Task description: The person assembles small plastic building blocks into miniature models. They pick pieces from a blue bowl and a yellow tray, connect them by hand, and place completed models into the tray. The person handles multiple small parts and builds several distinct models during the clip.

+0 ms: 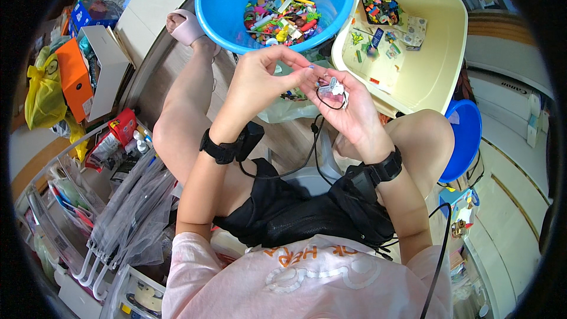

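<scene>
My right hand [356, 109] is turned palm up with its fingers curled, cradling several small white, clear and pinkish trinkets [334, 87]. A thin dark cord loop [323, 104] hangs across its palm from among them. Over these fingertips, my left hand [260, 80] pinches with thumb and forefinger; a small bluish speck shows there, too small to name. Just beyond both hands stands a round blue tub [214, 9], with many small colourful toys [282, 15] in its bottom. Beneath the hands, a translucent plastic bag [287, 111] is partly hidden.
A cream basin [440, 53] at the right holds a dark tray of small pieces [381, 7] and loose bits. Farther right is a blue bucket [463, 142]. Folded umbrellas [127, 215] and an orange box [75, 80] crowd the left. Black cables [316, 142] run between my knees.
</scene>
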